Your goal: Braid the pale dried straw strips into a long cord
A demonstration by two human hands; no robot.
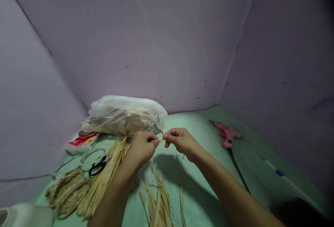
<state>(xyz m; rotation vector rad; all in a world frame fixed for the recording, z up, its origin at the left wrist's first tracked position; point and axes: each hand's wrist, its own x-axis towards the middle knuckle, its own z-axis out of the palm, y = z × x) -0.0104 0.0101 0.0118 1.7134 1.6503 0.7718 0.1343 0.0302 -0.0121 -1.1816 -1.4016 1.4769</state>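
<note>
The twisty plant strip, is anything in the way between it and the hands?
No, nothing visible is in the way. The left hand and right hand already pinch the twisted strip. The pink glue gun and black-handled scissors lie off to the sides.

Head view: left hand (144,146) and right hand (180,141) meet over the green counter (198,129), fingertips pinching a thin twisted strip (160,125). I see loose strips (159,202) below them. On the left: clear plastic bag (125,114), strip bundle (104,181), black-handled scissors (97,167), braided rope coil (68,193), white jug (28,214). On the right: pink glue gun (227,134), dark cord running from its handle.
</note>
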